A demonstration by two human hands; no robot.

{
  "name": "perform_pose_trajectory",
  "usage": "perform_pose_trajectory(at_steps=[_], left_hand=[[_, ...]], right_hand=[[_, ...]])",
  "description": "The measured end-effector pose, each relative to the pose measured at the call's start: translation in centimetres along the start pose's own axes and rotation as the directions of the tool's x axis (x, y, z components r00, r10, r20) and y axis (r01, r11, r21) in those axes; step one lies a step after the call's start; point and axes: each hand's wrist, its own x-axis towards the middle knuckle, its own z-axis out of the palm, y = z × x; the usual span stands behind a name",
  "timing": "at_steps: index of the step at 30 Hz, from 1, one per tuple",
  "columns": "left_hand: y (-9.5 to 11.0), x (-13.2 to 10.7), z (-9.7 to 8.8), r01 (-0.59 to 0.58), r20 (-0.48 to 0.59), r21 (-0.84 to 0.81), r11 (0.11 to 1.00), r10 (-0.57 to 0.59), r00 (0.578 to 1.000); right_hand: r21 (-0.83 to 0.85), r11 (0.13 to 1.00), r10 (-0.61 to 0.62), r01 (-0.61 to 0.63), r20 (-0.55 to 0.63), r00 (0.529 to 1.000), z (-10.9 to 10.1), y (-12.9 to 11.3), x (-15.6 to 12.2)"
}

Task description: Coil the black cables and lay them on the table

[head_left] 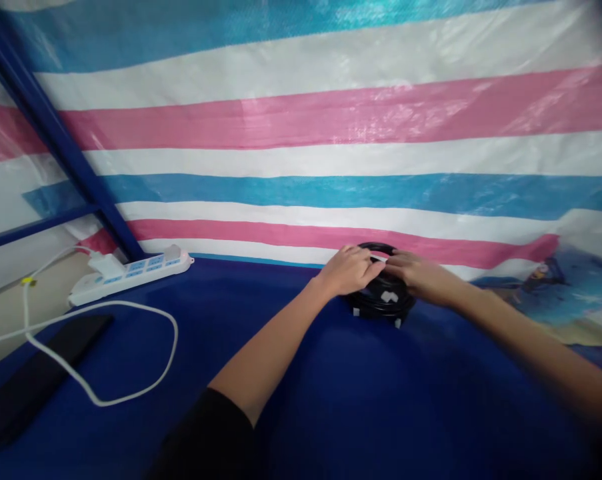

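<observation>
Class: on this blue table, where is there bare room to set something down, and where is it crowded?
Bare blue table lies between the white cable loop and the forearms. It is crowded at the left by the power strip and a flat black object, and at the back where both hands meet on the black cable coil.

Bare forearms, with a black short sleeve (205, 433) on the left arm

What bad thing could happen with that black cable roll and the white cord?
1. Both hands, left hand and right hand, rest on the cable coil near the striped tarp; if its white ties slip, the coil may spring loose.
2. The white cord loops across the table; an arm could snag it and tug the power strip.
3. The phone lies by the edge and might get knocked off.
</observation>
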Motion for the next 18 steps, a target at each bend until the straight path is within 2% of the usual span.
perform_pose_trajectory(at_steps=[3,6,12,15,18], left_hand=[[-1.1,-0.7,3.3,0.039,0.001,0.036,0.999,-0.039,0.999],[-1.8,-1.1,4.6,0.082,-0.01,0.023,0.996,-0.082,0.997],[-1.6,-0.8,3.8,0.151,-0.091,-0.115,0.982,-0.162,0.983],[-1.6,-0.8,3.2,0.15,-0.114,-0.192,0.97,-0.174,0.978],[-1.5,-1.4,2.8,0.12,-0.094,-0.248,0.961,-0.147,0.985]], right_hand=[[0.045,0.997,0.068,-0.066,-0.041,0.997,2.8,0.6,-1.5],[0.126,0.984,0.139,-0.128,-0.09,0.986,3.7,0.5,-3.0],[0.304,0.909,0.326,-0.286,-0.09,0.941,2.4,-0.9,-6.2],[0.376,0.839,0.456,-0.394,-0.09,0.885,2.3,-2.0,-6.8],[0.436,0.762,0.568,-0.479,-0.094,0.818,3.0,-2.7,-6.2]])
